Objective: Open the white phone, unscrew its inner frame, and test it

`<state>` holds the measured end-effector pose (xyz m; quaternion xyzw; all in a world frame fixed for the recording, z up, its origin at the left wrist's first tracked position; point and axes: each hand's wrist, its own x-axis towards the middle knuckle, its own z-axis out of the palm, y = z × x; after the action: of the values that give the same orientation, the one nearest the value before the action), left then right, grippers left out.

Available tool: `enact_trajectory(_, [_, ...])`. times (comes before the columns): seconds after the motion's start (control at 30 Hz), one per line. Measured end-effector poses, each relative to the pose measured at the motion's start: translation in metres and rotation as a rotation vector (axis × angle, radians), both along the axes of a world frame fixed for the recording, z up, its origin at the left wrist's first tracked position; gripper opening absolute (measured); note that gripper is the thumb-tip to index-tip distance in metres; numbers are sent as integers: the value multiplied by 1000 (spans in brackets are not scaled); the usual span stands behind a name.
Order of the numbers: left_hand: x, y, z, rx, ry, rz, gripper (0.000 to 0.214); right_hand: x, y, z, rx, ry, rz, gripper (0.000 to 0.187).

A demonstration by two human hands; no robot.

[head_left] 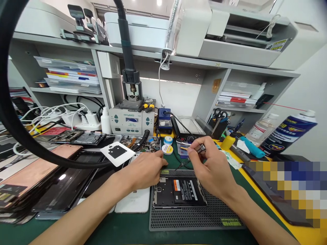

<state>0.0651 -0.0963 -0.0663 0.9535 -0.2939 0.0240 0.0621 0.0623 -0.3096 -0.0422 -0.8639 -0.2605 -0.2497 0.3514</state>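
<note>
Pinching grip, right hand (214, 170): thumb and first fingers are closed on a small metal tool (200, 148), held clear of the worktop (127, 228) at about one o'clock from the opened phone (178, 192). Whether the tool is a driver or tweezers cannot be told.

Left hand (145, 170): palm down, fingers curled at the phone's ten o'clock corner. Its grip is hidden beneath the knuckles, so it cannot be told whether it holds anything.

The phone lies flat, back off and battery showing, on a dark perforated mat (189, 217) between the two forearms. A white back cover (135, 202) lies just beside it at nine o'clock.

Handling, as a judgement: the phone looks light and stiff, yet fragile where its inner parts are bare. The safest hold appears to be the outer frame along the long edges, not the battery or the board. The tool looks thin, hard and likely slippery, so a fingertip pinch near its middle suits it.

Surroundings: a soldering station (131, 120) stands at eleven o'clock from the phone, a round tin (167, 149) at twelve, a blue spray can (286, 134) at two, and stacked phone screens (38, 183) at nine, well apart.
</note>
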Motion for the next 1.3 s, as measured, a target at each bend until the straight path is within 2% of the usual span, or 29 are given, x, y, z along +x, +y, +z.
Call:
enact_trajectory(0.27, [3,0,0,5,-20,45,45,-2,0,3,23,56,24,8])
enact_trajectory(0.4, [1,0,-1,3,-28,40,41,-6,1,5,55,166,113,7])
enact_trajectory(0.6, [-3,1,1,-46,-40,27,29,-17,2,4,-71,242,311,8])
enact_trajectory(0.77, [-6,1,4,-88,-7,-1,21,-20,6,1,-112,178,319,9])
enact_trajectory(0.97, [-11,0,13,-137,69,-19,19,-19,8,-1,-108,129,297,11])
enact_trajectory(1.17, [-16,-3,30,-313,331,-137,20,-19,8,-2,-153,78,292,13])
enact_trajectory(1.3, [-16,-1,31,-329,412,-165,18,-20,7,-2,-205,-6,316,15])
